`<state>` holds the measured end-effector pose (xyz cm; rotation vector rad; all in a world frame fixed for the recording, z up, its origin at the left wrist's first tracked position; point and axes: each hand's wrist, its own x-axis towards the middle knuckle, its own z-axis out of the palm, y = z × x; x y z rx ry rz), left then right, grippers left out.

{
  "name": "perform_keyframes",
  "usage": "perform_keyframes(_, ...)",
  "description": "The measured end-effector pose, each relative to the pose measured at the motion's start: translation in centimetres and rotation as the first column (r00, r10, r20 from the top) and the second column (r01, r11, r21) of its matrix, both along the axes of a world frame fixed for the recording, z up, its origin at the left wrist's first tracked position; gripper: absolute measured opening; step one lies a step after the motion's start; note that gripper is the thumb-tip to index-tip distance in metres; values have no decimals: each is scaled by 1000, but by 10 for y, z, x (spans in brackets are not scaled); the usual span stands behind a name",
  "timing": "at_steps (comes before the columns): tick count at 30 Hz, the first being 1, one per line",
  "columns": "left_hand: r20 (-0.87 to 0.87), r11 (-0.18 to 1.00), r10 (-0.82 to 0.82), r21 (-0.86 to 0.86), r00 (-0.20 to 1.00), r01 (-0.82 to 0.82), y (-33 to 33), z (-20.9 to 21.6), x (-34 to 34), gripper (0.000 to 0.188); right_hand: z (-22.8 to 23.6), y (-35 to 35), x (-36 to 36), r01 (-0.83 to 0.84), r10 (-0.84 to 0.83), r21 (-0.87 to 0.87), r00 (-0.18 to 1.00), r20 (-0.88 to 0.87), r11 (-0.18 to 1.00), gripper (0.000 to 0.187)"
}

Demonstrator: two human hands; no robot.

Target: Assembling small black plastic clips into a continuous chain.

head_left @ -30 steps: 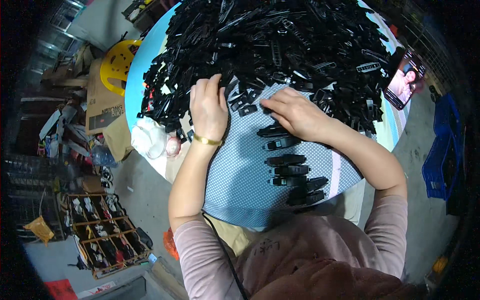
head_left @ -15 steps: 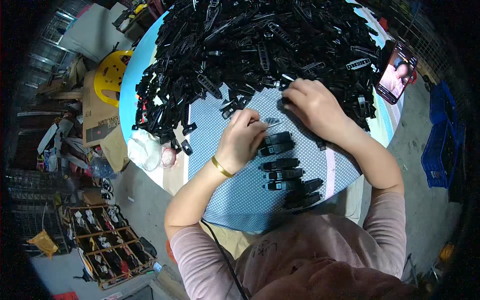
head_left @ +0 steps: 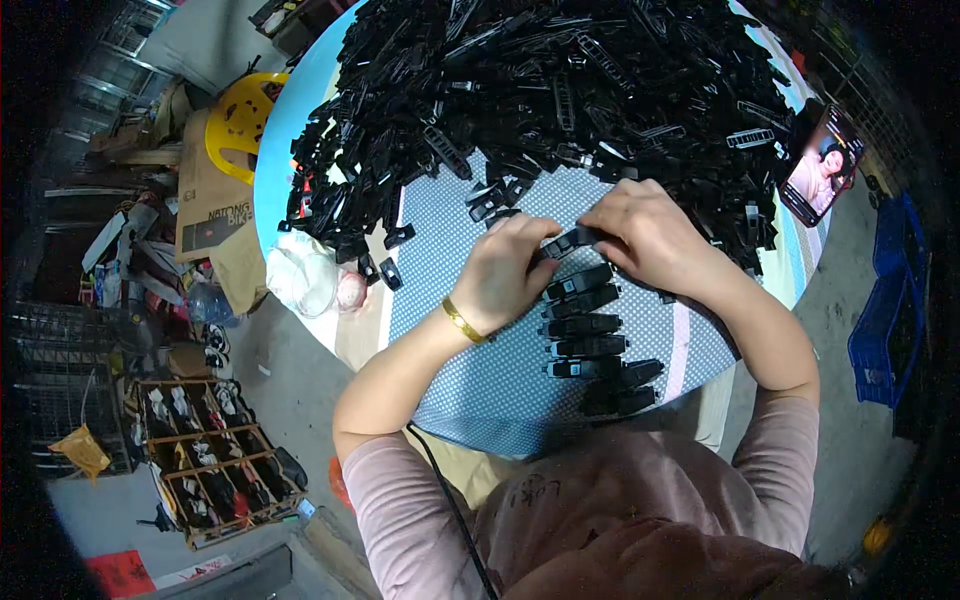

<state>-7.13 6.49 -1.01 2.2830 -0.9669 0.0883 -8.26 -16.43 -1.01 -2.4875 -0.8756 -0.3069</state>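
My left hand (head_left: 500, 278), with a gold-coloured bracelet (head_left: 463, 318) on its wrist, pinches one end of a small black plastic part (head_left: 566, 243). My right hand (head_left: 648, 240) has its fingers closed on the other end, so the part bridges both hands above the table. Fingers cover much of it, and its exact kind is unclear. Just below my hands, several similar black plastic parts (head_left: 585, 347) lie side by side in a column running toward me. Beyond both hands spreads a large heap of black plastic pieces (head_left: 520, 100), some with ladder-like slots.
A patterned cloth covers the table (head_left: 470, 385). On its right edge a lit phone (head_left: 822, 165) leans upright; a white plastic bag (head_left: 300, 275) sits at the left edge. Around the table are a yellow chair (head_left: 235, 120), blue crates (head_left: 885, 300) and a compartmented rack (head_left: 215, 460).
My right hand has come from the heap's edge to meet my left, and both now grip one black part. The whole view has shifted slightly.
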Motion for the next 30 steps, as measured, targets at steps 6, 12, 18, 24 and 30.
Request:
perform_keyframes(6,8,991,128,48,992,-128,-5,3,-5,33,6,3,-7,-133,129,-48,989,-70,990,26)
perform_keyframes(12,-370,980,38,-167,928,-107,10,-8,11,34,14,1,-13,-252,242,-51,959,-144,966,24)
perform_keyframes(18,-13,999,32,-23,999,-33,6,-4,8,31,14,1,-7,-84,86,65,996,-14,994,22)
perform_keyframes(24,74,995,82,-61,994,-77,1,-7,4,22,21,0,-11,-52,49,-68,997,-53,996,23)
perform_keyframes(30,71,996,-3,-87,997,10,2,-9,9,22,18,3,-11,-62,61,-84,998,-8,995,22)
